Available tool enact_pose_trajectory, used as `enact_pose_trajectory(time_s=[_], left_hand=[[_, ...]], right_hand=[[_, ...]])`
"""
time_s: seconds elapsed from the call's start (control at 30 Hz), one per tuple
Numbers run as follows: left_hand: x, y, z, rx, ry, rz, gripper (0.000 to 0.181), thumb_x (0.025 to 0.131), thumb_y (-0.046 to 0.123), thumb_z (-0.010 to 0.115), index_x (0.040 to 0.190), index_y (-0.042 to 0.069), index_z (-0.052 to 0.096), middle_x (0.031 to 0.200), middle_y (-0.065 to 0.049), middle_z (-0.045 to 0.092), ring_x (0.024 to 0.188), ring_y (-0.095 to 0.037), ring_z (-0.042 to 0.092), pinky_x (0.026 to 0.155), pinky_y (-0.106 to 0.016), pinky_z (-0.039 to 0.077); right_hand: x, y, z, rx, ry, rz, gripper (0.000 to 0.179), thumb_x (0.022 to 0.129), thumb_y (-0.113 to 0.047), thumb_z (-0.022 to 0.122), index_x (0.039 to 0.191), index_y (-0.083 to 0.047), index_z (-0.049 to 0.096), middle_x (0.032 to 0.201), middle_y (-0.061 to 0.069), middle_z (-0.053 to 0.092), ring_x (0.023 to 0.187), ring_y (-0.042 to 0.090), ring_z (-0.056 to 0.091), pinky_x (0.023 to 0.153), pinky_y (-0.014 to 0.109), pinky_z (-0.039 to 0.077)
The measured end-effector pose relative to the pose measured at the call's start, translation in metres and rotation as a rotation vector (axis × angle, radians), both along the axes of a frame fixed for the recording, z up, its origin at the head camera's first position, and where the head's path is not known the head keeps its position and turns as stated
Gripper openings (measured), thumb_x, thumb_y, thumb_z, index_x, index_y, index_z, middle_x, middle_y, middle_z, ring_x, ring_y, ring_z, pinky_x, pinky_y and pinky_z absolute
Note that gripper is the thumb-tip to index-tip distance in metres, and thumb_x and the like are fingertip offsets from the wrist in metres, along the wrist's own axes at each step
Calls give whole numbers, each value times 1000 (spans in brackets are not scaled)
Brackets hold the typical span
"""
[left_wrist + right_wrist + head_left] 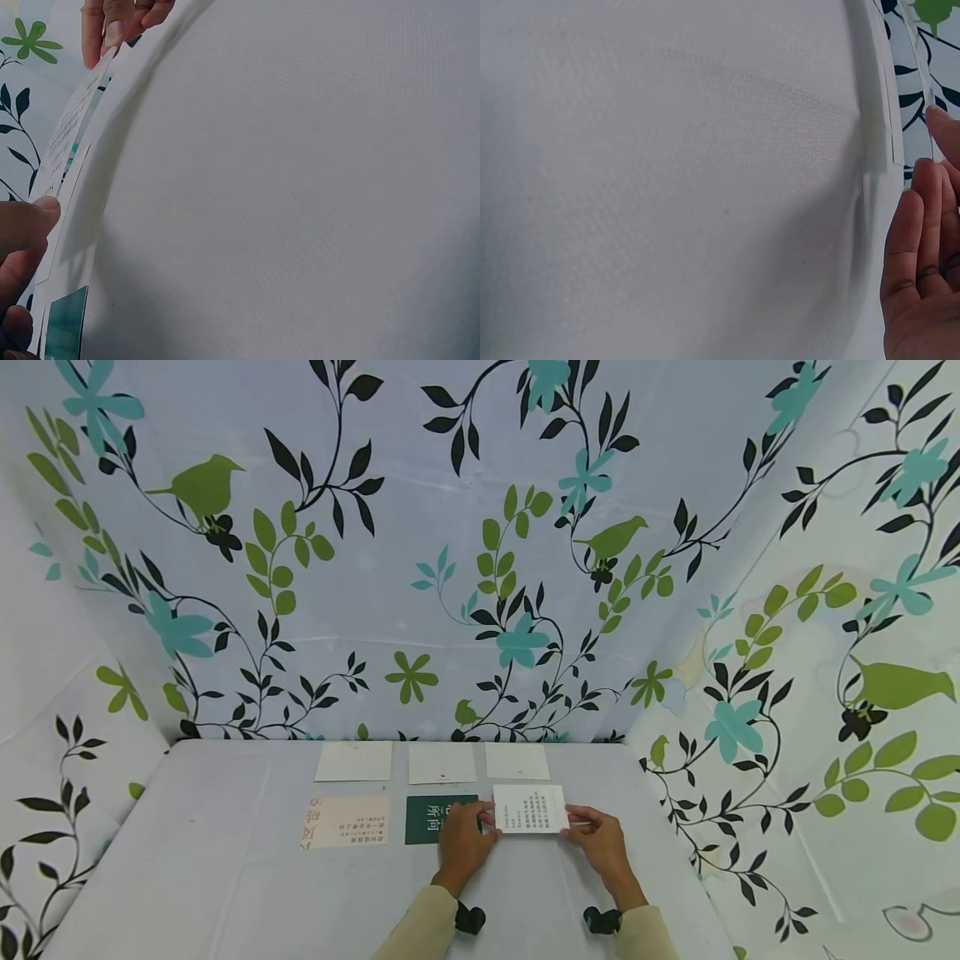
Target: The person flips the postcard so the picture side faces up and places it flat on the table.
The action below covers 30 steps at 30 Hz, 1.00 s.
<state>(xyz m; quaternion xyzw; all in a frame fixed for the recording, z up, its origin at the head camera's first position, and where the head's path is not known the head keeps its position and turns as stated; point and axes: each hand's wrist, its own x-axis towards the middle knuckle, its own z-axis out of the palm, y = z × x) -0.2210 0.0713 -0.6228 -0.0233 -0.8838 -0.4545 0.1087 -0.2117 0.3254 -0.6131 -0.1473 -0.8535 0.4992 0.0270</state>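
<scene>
A white card (531,808) printed with dark lettering is held up between my two hands. At its left edge my left hand (462,845) pinches it with thumb and fingers. My right hand (602,841) pinches the opposite edge. In the left wrist view the card (66,139) is tilted and raised off the tabletop. A dark green card (422,820) with white lettering lies just left of it, partly covered by my left hand. Further left lies a peach card (345,822) with orange and dark print.
Three nearly blank white cards, a left one (354,762), a middle one (442,763) and a right one (517,762), lie in a row at the back. A white cloth covers the table (225,860). Behind it rises a leaf-patterned curtain (450,610).
</scene>
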Motion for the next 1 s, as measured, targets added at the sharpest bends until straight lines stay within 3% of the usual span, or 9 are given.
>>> enact_pose_trajectory(time_s=[0.5,0.57,0.63,0.73,1.0], left_hand=[[1,3,-5,-47,-47,16,41,74,10,95,112,12,80,81,5,71,86,-13,54,74,-35,47],[1,3,-5,-45,-48,15,40,74,10,95,111,11,81,80,5,71,86,-14,54,79,-39,51],[1,3,-5,-42,-42,14,39,74,9,95,110,10,81,79,5,71,88,-16,56,91,-46,56],[1,3,-6,-44,-39,11,38,74,9,95,109,10,81,78,4,72,91,-18,60,108,-54,52],[0,5,-10,-72,-64,24,36,75,11,95,108,10,81,78,5,72,94,-19,61,115,-54,48]], right_hand=[[0,-5,-2,78,-24,2,46,81,1,86,125,-10,77,113,10,76,86,16,68,68,21,53],[0,-6,-2,85,-24,4,46,82,2,86,125,-10,77,113,10,76,86,16,69,68,21,53],[-1,-6,-2,95,-23,6,45,82,2,86,124,-9,78,112,10,77,86,16,69,68,21,53],[-1,-7,-2,112,-20,15,44,81,3,85,123,-7,78,111,10,77,86,16,68,69,22,53],[-2,-11,0,166,-48,34,42,83,3,84,123,-6,77,110,8,76,88,17,66,72,24,53]])
